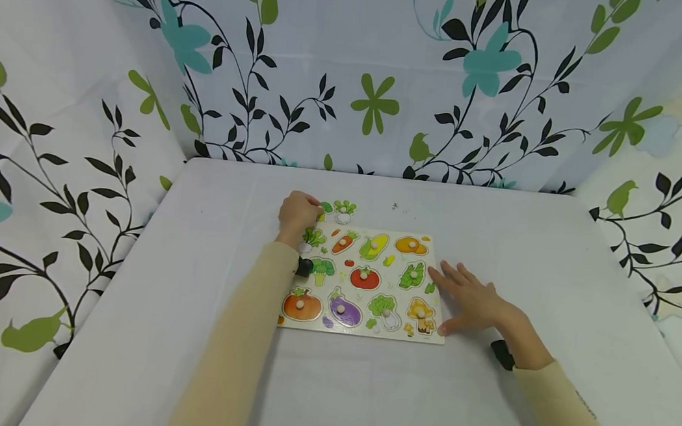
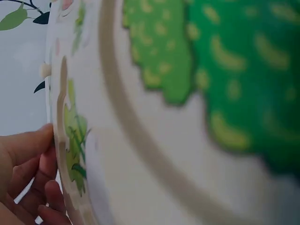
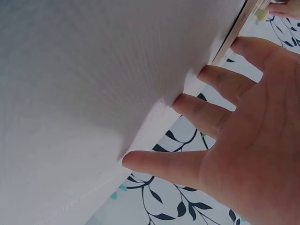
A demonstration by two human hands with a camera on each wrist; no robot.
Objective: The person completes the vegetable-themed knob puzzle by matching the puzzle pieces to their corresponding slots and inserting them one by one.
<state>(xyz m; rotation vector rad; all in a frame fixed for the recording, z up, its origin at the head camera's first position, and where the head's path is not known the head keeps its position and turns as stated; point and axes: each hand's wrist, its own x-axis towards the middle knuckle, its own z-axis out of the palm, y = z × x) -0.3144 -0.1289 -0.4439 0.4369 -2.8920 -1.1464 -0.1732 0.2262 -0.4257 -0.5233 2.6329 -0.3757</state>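
Observation:
A wooden vegetable puzzle board (image 1: 363, 331) with knobbed pieces lies flat on the white table. Past its far left corner, my left hand (image 1: 298, 214) pinches a small green-and-yellow puzzle piece (image 1: 325, 209), mostly covered by the fingers. In the left wrist view the fingers (image 2: 28, 145) are bent beside the board, whose broccoli picture (image 2: 253, 79) looms close up. A white-and-green vegetable piece (image 1: 344, 211) lies just right of those fingers. My right hand (image 1: 470, 299) is spread out at the board's right edge; its fingers (image 3: 164, 166) are straight, some touching the table.
On the board are a tomato piece (image 1: 365, 278), a pumpkin piece (image 1: 302, 305), an eggplant piece (image 1: 345, 310) and several others. White table surface (image 1: 353, 396) surrounds the board. A leaf-patterned curtain (image 1: 338, 63) hangs behind the table and along both sides.

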